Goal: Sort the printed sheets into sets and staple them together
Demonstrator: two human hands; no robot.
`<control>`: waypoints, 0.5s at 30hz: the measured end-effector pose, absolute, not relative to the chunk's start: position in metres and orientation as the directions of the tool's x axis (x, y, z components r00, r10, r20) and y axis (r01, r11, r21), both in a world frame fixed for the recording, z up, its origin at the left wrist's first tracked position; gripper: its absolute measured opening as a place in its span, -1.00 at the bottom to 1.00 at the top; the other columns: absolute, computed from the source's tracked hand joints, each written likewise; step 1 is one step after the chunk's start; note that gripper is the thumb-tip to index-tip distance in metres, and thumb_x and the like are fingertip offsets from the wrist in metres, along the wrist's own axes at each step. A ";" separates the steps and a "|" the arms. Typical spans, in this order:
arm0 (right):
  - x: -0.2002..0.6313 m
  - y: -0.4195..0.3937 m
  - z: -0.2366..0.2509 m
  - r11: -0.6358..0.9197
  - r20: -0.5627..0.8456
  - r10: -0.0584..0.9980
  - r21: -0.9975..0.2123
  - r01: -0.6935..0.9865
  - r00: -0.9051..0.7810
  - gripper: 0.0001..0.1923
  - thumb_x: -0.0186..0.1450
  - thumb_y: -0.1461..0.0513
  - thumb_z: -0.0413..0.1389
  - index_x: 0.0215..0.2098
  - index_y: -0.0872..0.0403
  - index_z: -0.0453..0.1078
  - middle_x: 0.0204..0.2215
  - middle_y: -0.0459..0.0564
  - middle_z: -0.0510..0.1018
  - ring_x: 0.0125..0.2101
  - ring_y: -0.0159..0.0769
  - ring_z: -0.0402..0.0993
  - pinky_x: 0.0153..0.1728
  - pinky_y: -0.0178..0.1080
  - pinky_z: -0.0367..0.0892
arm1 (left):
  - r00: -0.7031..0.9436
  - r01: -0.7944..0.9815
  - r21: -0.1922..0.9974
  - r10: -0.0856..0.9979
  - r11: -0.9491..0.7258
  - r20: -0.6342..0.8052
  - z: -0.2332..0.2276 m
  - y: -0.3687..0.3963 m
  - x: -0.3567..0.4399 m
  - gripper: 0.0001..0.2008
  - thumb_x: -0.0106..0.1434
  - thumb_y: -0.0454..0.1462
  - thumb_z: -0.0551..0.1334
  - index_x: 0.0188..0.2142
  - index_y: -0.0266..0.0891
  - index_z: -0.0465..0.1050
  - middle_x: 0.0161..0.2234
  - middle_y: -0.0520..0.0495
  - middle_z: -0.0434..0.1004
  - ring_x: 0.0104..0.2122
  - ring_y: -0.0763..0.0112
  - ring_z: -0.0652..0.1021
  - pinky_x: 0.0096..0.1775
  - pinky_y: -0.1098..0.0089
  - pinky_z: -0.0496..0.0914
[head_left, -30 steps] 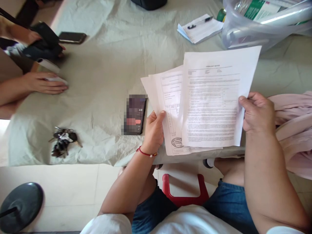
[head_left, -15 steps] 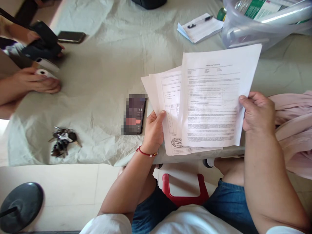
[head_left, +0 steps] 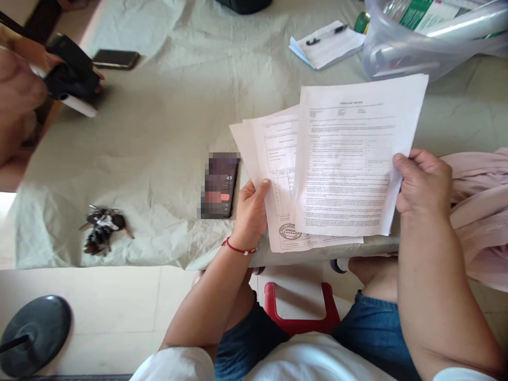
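My left hand (head_left: 253, 211) pinches the left edge of several printed sheets (head_left: 278, 201), thumb on top; the lowest part of the front one bears a round dark stamp. At the right, my right hand (head_left: 423, 182) grips the side of another printed page (head_left: 349, 169), which overlaps the stamped sheets and hides much of them. More paper shows just behind its right edge. Close to my left hand, a phone (head_left: 220, 185) with a lit, partly blurred screen lies on the cloth-covered table (head_left: 170, 121).
A bunch of keys (head_left: 103, 230) lies near the table's front edge. Beyond the papers are a notepad (head_left: 329, 50) with a pen and a clear plastic basket (head_left: 397, 55). Another person's hand (head_left: 21, 79) is beside a black device (head_left: 73, 66); a second phone (head_left: 116, 59) lies nearby.
My right hand and its page have shifted slightly right, uncovering a little more of the stamped sheet. The other person's hand has lifted off the table towards the black device.
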State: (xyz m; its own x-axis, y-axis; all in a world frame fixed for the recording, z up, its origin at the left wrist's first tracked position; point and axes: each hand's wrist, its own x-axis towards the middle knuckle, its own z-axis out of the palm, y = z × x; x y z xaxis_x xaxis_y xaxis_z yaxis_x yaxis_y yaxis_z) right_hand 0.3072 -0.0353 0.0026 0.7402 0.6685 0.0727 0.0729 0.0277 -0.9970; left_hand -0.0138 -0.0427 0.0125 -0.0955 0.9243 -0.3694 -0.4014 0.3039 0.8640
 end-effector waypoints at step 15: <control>0.282 -0.046 0.006 0.063 0.171 0.784 -0.978 0.197 0.596 -0.77 0.20 0.09 0.49 -0.32 0.02 0.63 -0.50 -0.17 0.56 -0.46 -0.35 0.35 -0.34 -0.22 0.31 | -0.089 -0.403 0.867 0.930 0.294 -0.357 0.012 -0.042 -0.010 -0.65 0.16 -0.07 0.64 -0.14 -0.14 0.72 -0.03 -0.18 0.85 0.10 -0.01 0.78 0.18 0.06 0.65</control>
